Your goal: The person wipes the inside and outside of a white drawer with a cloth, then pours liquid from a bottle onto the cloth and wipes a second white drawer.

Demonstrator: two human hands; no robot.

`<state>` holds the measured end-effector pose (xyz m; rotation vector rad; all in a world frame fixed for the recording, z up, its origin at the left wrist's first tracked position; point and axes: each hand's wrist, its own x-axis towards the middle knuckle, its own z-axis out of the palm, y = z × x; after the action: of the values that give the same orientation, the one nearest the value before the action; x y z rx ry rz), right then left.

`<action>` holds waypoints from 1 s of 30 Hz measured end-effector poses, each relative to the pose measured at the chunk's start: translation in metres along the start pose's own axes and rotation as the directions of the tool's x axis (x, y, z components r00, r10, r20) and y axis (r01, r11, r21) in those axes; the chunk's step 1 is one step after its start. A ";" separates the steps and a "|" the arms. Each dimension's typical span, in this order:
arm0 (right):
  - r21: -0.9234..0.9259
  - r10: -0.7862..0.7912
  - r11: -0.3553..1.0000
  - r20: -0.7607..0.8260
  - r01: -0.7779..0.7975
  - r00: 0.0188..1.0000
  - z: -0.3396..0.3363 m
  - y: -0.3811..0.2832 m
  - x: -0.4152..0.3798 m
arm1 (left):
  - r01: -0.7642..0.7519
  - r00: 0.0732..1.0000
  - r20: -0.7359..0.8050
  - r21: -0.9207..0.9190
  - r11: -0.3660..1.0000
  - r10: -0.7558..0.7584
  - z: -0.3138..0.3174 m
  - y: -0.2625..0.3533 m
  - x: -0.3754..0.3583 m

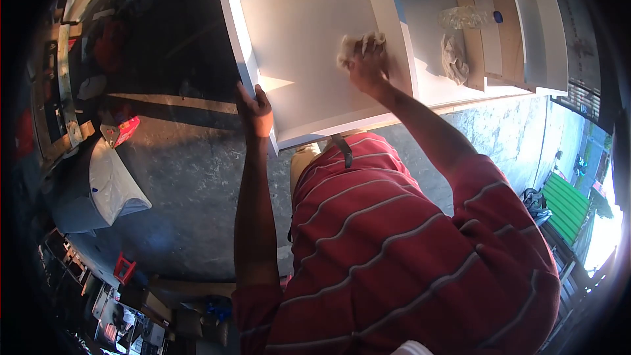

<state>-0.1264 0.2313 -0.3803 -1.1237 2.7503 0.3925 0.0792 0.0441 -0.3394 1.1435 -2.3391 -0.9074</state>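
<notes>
In front of me lies a white box-like drawer or cabinet (pixel 309 33), its open side facing up. My left hand (pixel 255 110) grips its left side wall near the front corner, fingers on the outside and over the edge. Inside, toward the right wall, my right hand (pixel 369 71) presses a crumpled pale cloth (pixel 360 47) against the white surface. The fingers are partly covered by the cloth. A sunlit patch falls on the inner panel near my left hand.
To the right, a clear plastic bottle with a blue cap (pixel 468 18) and a crumpled cloth (pixel 453 59) lie by wooden boards (pixel 483 26). Another white box (pixel 536 26) stands beyond. At left are a red box (pixel 126 130) and a white sheet-covered object (pixel 115 181) on the concrete floor.
</notes>
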 end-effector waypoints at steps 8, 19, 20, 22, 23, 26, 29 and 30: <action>0.123 -0.206 0.973 0.098 0.193 0.974 -0.003 -0.001 0.001 | -0.007 1.000 0.006 0.011 1.000 0.007 -0.005 0.006 0.000; 0.168 -0.655 0.735 -0.077 0.657 0.752 -0.032 -0.072 -0.030 | 0.042 0.999 0.010 0.007 0.999 -0.042 -0.006 0.006 0.002; 0.130 -0.630 0.770 -0.003 0.625 0.777 -0.036 -0.057 -0.025 | 0.028 0.999 0.016 0.030 0.999 -0.028 -0.006 0.006 0.001; 0.011 -0.554 0.827 -0.162 0.562 0.817 -0.006 -0.007 -0.020 | 0.019 1.000 0.022 0.058 0.998 -0.021 -0.009 0.010 0.003; -0.088 -0.493 0.869 -0.052 0.487 0.869 -0.012 0.016 -0.016 | 0.086 0.993 0.074 0.016 0.996 -0.087 -0.013 0.015 0.004; -0.199 -0.456 0.866 0.064 0.459 0.888 -0.035 0.044 -0.013 | 0.045 0.999 0.005 0.064 0.997 -0.045 -0.011 0.020 0.002; -0.104 -0.674 0.734 0.015 0.671 0.739 -0.019 0.024 -0.021 | 0.143 0.988 0.066 -0.020 0.989 -0.142 -0.011 0.017 0.002; -0.021 -0.811 0.583 -0.069 0.812 0.580 -0.010 0.010 -0.024 | 0.146 0.987 0.065 -0.012 0.989 -0.145 -0.010 0.013 0.002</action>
<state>-0.1172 0.2512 -0.3635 -2.2390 1.9174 0.1900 0.0761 0.0451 -0.3231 1.3111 -2.3176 -1.0255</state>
